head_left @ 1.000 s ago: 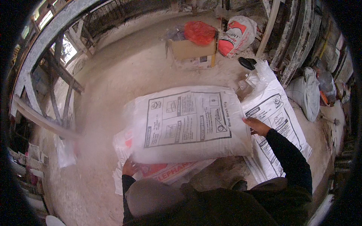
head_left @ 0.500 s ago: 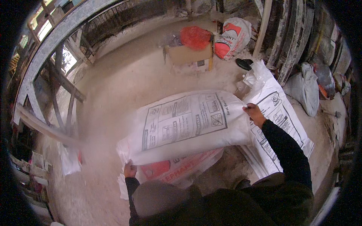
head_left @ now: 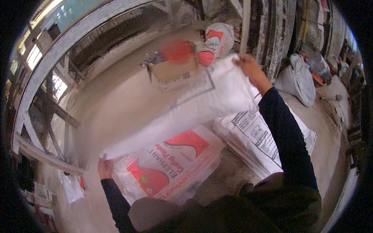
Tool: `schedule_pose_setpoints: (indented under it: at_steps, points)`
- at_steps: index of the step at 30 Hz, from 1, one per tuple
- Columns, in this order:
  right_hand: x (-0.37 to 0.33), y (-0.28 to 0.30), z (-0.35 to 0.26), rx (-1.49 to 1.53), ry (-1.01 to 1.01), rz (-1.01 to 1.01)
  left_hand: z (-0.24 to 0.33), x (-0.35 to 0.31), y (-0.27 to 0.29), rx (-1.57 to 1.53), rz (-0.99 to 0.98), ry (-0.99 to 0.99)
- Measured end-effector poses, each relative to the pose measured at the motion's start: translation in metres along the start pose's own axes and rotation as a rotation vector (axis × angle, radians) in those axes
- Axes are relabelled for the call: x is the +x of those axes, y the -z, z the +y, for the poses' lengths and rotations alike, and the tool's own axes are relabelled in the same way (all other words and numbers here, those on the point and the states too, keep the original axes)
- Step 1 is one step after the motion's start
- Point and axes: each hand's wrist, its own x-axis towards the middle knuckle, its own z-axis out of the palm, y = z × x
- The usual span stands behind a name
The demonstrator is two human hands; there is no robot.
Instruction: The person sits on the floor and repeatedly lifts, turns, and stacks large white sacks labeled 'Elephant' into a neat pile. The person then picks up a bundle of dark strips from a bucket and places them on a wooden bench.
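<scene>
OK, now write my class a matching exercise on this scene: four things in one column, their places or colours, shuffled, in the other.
1. Held sack
2. Left hand
3. Right hand
4. Cardboard box

A. at the sack's upper right end
B. brown, beyond the sack
C. at the sack's lower left end
D. white, slanting across the view

Pairs: 1-D, 2-C, 3-A, 4-B

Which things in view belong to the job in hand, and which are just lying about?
In the job:
raised white sack, held by left hand and right hand
flat red-and-white sack below it
probably the printed white sack at right

Apparently lying about:
cardboard box
red plastic bag atop it
bulging red-and-white sack
grey sack
</scene>
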Motion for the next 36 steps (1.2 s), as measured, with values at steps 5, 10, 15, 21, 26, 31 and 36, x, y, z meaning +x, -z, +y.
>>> schedule_pose_setpoints:
  at_steps: [5, 10, 15, 21, 26, 31, 36]
  points:
    - [-0.025, 0.105, -0.076, 0.168, -0.043, 0.299, 0.063, 0.017, -0.155, 0.081, -0.172, -0.142]
    - [-0.107, 0.217, -0.068, 0.005, 0.019, 0.682, 0.082, 0.021, -0.296, 0.464, -0.436, -0.323]
    - [-0.269, 0.29, -0.017, 0.044, -0.163, 0.801, 0.005, 0.006, -0.418, 0.428, -0.634, -0.222]
    - [-0.417, 0.277, 0.088, 0.531, -0.508, 0.931, -0.202, 0.036, -0.419, 0.729, -0.664, -0.211]
    - [-0.482, 0.26, 0.132, 0.204, -0.991, 0.9, -0.358, -0.004, -0.351, 1.052, -0.78, -0.244]
    - [-0.493, 0.253, 0.161, 0.094, -0.962, 0.854, -0.431, -0.012, -0.312, 0.776, -0.695, 0.209]
    - [-0.493, 0.257, 0.146, 0.133, -0.996, 0.795, -0.333, -0.073, -0.396, 0.608, -0.461, 0.537]
